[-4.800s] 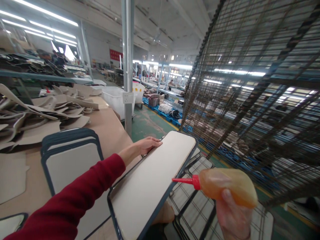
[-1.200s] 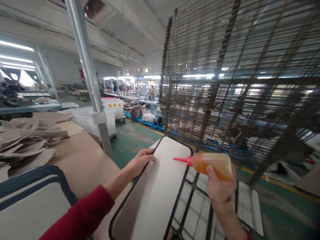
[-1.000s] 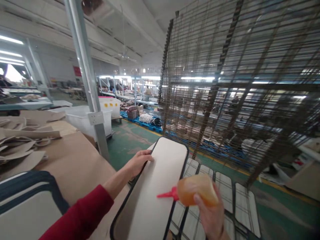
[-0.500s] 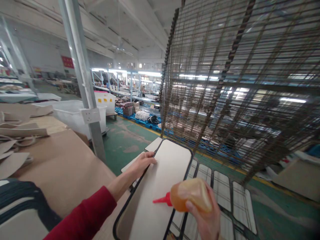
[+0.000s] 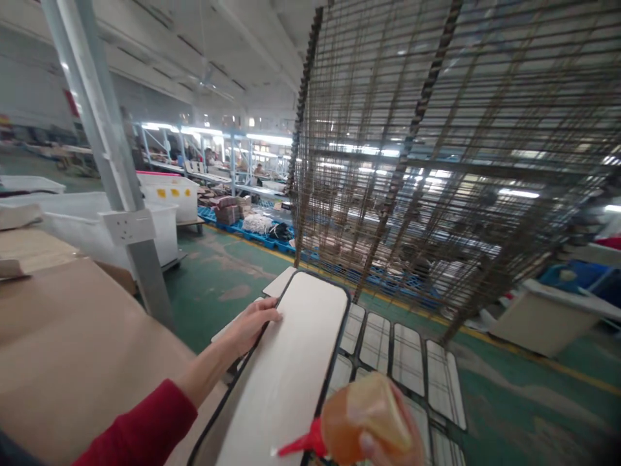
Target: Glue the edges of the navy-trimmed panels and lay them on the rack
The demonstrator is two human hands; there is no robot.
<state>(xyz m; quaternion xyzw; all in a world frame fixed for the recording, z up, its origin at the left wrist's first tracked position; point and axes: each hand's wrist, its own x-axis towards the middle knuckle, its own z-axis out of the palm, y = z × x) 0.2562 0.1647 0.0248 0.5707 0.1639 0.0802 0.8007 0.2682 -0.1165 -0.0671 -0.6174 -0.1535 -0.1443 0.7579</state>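
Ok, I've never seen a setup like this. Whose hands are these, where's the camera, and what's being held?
There's no machine: these are a person's own bare hands, seen from a camera worn on the head, looking forward and down. The left hand grips the edge of a pale, dark-rimmed panel. The right hand holds a squeeze bottle of amber liquid, its red nozzle pointing across that panel. At picture left is a brown table with beige material on it. More panels lie in rows at right, near a tall wire rack.
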